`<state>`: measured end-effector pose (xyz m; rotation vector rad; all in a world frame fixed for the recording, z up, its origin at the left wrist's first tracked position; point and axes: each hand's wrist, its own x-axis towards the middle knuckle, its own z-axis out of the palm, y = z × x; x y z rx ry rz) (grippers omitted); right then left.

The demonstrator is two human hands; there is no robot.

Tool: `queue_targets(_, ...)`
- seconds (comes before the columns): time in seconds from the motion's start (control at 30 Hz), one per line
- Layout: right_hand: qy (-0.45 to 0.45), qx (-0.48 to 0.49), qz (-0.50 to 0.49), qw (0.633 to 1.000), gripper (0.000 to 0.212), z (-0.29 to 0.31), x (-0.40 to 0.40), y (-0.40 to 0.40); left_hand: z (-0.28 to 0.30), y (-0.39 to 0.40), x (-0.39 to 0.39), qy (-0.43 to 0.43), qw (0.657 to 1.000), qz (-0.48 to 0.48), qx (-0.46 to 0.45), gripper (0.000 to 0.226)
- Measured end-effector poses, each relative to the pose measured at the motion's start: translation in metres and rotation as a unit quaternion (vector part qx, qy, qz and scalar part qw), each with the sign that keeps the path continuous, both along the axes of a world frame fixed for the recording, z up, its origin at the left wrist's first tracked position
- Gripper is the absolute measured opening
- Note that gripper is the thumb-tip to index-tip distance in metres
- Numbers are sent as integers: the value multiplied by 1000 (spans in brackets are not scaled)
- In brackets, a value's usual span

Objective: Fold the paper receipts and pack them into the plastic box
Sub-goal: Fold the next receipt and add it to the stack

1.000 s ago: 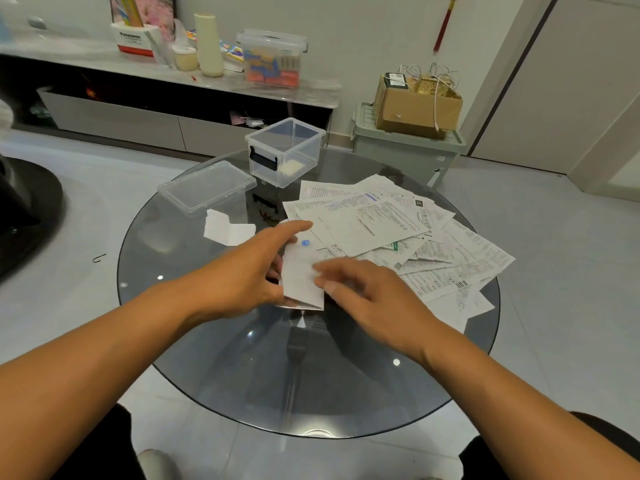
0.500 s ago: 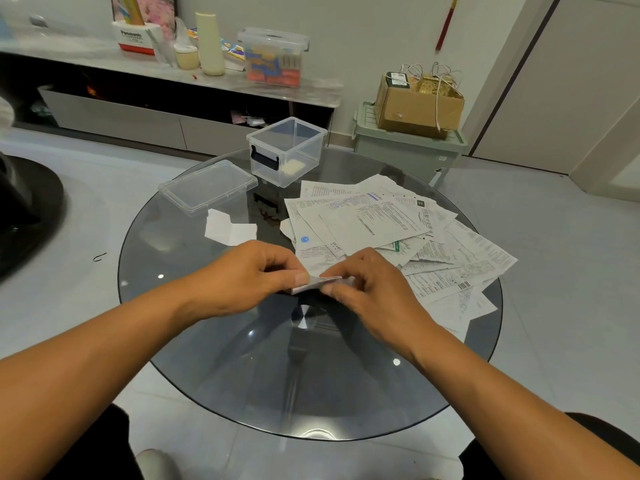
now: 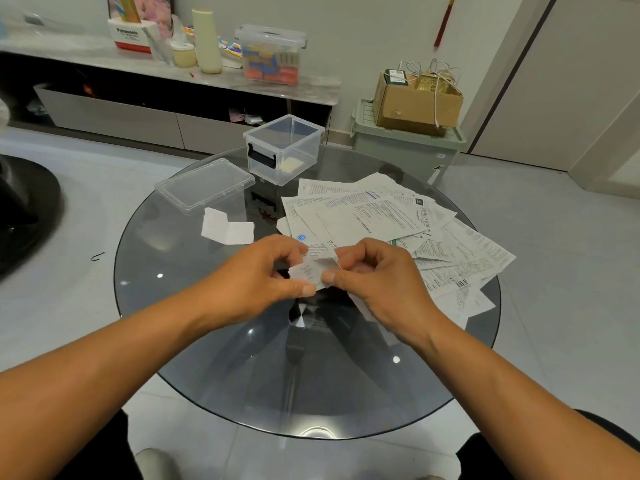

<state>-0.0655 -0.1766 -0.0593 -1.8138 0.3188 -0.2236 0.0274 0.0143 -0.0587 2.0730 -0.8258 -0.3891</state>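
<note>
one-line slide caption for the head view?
Both hands pinch a small receipt mid-fold above the glass table; open plastic box waits behind.

Box (image 3: 284,148) behind receipts (image 3: 381,230), lid (image 3: 204,185) left (table's (image 3: 214,358) far side), folded slip (image 3: 227,227) before lid.

- Single head view, worn on the person's head, faces forward and down.
- Close over round glass table (image 3: 207,358), both forearms enter from bottom edge.
- Far wall and shelf (image 3: 104,60) at top.
</note>
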Motion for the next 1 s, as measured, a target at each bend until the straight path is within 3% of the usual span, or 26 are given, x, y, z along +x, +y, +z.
queue_targets(0.13,-53,36,16,998,37,11,-4,6,0,-3,-2,88,994,0,-69,44)
queue_targets(0.23,-51,30,48,997,56,15,-6,9,2,-7,-8,109,992,-12,-70,19)
queue_targets(0.3,-35,16,65,997,59,14,-6,10,3,-10,-13,129,989,-5,-72,17)
queue_targets(0.5,-50,71,10,996,21,18,-4,4,11,-7,-10,179,980,-7,-84,15)
queue_targets(0.6,-61,95,9,994,23,18,-2,1,14,-7,-13,135,987,6,-90,7)
queue_targets(0.73,-48,121,14,991,30,17,1,-5,15,-6,-10,96,987,52,-117,17)
queue_targets(0.87,-34,165,32,985,27,17,-1,-1,15,-6,-11,182,966,70,-171,17)
queue_targets(1.0,-30,95,16,995,5,12,-3,-1,16,-7,-13,217,963,51,-152,18)
